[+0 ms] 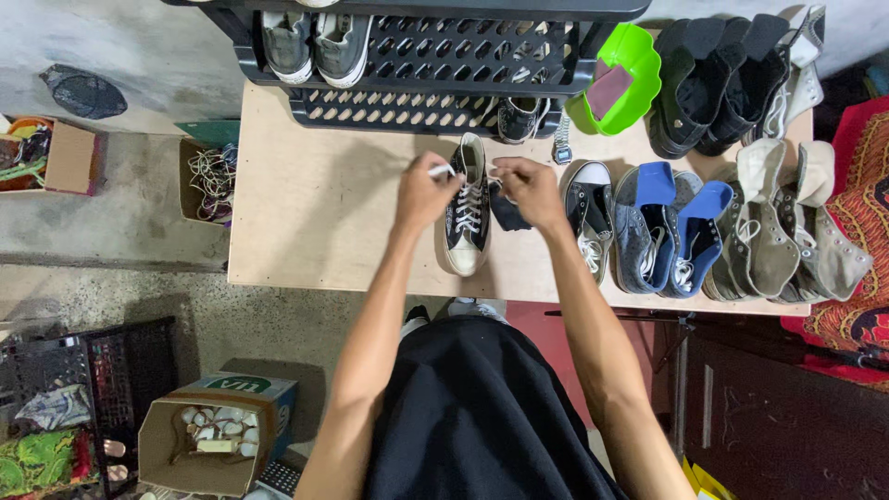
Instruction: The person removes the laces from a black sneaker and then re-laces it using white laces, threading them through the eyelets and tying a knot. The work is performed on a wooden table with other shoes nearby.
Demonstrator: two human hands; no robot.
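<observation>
I looked down on the pale wooden desk (315, 222) first, standing on a concrete floor (139, 231). Across its far edge sat a black plastic shoe rack (417, 56), with a grey pair of sneakers (315, 42) on its upper tier. Along the right side of the desk I saw a row of footwear: black boots (718, 83) at the back, beige high-tops (787, 227) at the far right, a blue-lined pair (671, 227) beside those, and a single black low sneaker (590, 218) nearest my hands. A green plastic bowl (622, 79) leaned by the rack's right end. On the floor to the lower left stood a cardboard box (218, 431) holding small white items.

The black high-top sneaker (466, 208) with white laces lay in the middle of the desk, its toe towards me, just left of the low sneaker. My left hand (424, 190) was closed, pinching the end of a white lace (443, 170) at the shoe's collar. My right hand (530, 185) hovered at the other side of the collar with its fingers curled together on the other lace end, above a dark cloth (507, 213) lying against the shoe.
</observation>
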